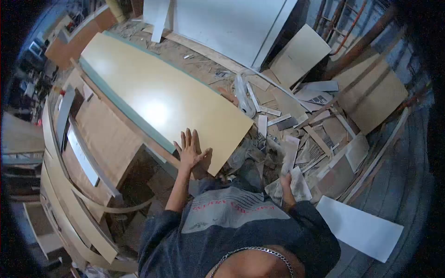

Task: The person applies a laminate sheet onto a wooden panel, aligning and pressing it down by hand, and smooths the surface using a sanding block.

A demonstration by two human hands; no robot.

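Note:
My left hand (189,150) lies palm down with fingers spread on the near end of a long, glossy cream-coloured board (153,99). A greenish sheet (125,113) shows along the board's left edge, beneath it. Low on the right, my right hand (286,182) is closed at the lower end of a narrow pale strip (290,155); its fingers are partly hidden. Scraps of board and crumpled material lie around that hand.
Left of the board stand a brown wooden panel (109,139) and curved strips (88,222). A large white panel (222,28) stands at the back. Offcuts (320,141) litter the floor at right, near leaning boards (373,95) and a white sheet (361,227).

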